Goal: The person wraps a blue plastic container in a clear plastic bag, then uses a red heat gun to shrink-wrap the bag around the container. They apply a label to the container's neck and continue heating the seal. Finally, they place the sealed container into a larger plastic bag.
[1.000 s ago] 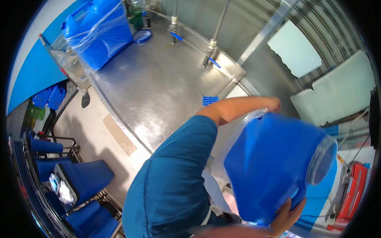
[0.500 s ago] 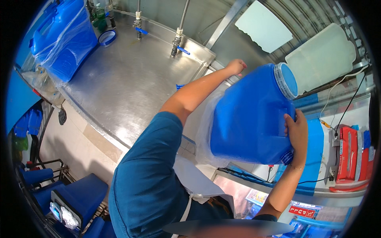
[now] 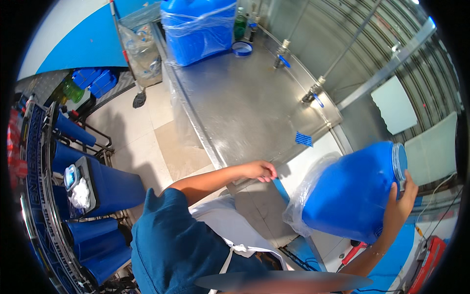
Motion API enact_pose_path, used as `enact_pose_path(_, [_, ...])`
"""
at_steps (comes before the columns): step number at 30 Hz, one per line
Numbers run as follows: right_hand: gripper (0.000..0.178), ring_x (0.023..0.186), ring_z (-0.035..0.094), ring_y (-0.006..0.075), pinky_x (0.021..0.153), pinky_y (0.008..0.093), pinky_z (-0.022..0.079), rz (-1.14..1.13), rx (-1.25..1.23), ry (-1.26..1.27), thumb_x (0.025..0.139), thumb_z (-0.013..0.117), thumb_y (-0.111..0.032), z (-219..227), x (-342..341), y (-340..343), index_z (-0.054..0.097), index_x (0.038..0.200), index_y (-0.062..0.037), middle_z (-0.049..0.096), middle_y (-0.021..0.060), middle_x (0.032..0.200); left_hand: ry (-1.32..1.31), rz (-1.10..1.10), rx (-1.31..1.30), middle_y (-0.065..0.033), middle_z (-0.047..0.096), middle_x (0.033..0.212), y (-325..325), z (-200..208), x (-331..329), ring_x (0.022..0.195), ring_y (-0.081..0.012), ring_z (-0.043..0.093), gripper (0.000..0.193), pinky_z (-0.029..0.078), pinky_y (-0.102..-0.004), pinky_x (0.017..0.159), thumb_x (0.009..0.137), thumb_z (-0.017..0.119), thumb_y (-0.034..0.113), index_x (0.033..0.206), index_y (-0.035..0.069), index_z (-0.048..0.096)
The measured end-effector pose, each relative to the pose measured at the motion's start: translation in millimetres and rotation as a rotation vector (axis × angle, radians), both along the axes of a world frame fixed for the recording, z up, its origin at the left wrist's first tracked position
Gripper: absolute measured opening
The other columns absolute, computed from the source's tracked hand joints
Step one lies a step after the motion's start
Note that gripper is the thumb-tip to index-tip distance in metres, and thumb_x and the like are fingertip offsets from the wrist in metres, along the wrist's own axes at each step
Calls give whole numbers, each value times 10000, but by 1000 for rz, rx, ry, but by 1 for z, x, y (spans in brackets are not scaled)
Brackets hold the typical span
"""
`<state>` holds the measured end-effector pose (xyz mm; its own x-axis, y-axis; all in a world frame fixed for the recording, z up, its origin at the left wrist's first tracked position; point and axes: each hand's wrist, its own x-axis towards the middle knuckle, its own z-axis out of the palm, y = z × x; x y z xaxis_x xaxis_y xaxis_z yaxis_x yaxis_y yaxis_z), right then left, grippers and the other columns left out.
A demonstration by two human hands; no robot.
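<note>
A large blue plastic jerrycan (image 3: 350, 191) with a blue screw cap (image 3: 401, 159) leans at the right, over a white surface. Clear plastic wrap (image 3: 299, 210) hangs loose around its base. My right hand (image 3: 402, 200) grips it at the top, just below the cap, with thumb and fingers spread to either side; the handle there is hidden. Empty and loosely curled, my left hand (image 3: 261, 170) hovers by the near corner of the steel counter (image 3: 235, 105), apart from the jerrycan.
Another wrapped blue jerrycan (image 3: 198, 36) stands at the counter's far left, beside a roll of blue tape (image 3: 242, 48). Taps with blue levers (image 3: 284, 61) rise along the back. A blue piece (image 3: 304, 139) lies near the corner. Blue bins (image 3: 115, 188) stand left; a red-handled tool (image 3: 353, 255) lies below the jerrycan.
My view has swung left. My left hand has drawn back from beside the jerrycan's top to the counter corner. My right hand has shifted from the jerrycan's side toward its cap.
</note>
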<state>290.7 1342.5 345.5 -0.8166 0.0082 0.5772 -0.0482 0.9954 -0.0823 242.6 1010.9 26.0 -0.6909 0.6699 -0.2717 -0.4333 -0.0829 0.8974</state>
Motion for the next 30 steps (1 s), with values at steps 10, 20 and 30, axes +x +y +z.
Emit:
enact_pose_path(10, [413, 968, 580, 372, 818, 405, 485, 764, -77, -501, 793, 697, -89, -132, -124, -239, 589, 1189, -40, 548, 194, 1080, 52, 635, -134, -34, 637, 979, -198, 8, -5, 908, -130, 605, 174, 492, -282, 813, 925, 470, 59, 1019, 56, 617])
enact_pose_path(20, [413, 1072, 542, 374, 862, 467, 508, 519, 271, -233, 815, 661, -132, -199, -433, -507, 586, 1211, -42, 523, 187, 1161, 692, 822, -498, -73, 631, 990, -431, 90, -80, 897, -194, 610, 237, 489, -302, 825, 825, 514, -24, 1021, 16, 642])
enact_pose_path(30, [384, 1057, 554, 307, 876, 443, 440, 127, 359, -176, 997, 403, -296, -229, -638, -568, 589, 1126, 15, 586, 141, 1144, 1523, 947, -741, -139, 502, 1324, -535, 202, -181, 1228, -369, 475, 575, 403, -487, 1016, 690, 598, -51, 1244, 96, 566])
